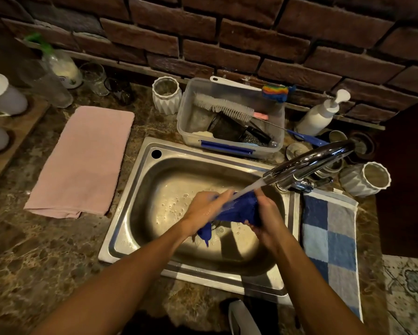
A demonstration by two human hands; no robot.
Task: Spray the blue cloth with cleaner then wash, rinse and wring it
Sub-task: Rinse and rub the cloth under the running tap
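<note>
Deep-blue wet fabric cloth (239, 211): bunched, held over the basin of the oval stainless-steel sink (140, 189), under a stream of water from the curved chrome tap (309, 163); one limp end hangs toward the drain. Left hand (204, 211): fingers curled round the cloth's left part. Right hand (267, 213): fingers clenched on the cloth's right part.

Around the sink:
- 9 o'clock: folded pink terry towel (82, 163), flat on the brown marbled stone counter (45, 250).
- 12 o'clock: clear plastic rectangular tub (229, 146) with blue clip, holding a white bristle bottle brush (223, 107) and a dark mesh cup.
- 11 o'clock: white faceted ceramic jar (166, 95).
- 1 o'clock: white pump-top soap bottle (321, 114) against the dark red brick wall (227, 32).
- 3 o'clock: blue-and-grey chequered pile mat (331, 238); beyond it, a second ribbed white jar (365, 180), tilted.
</note>
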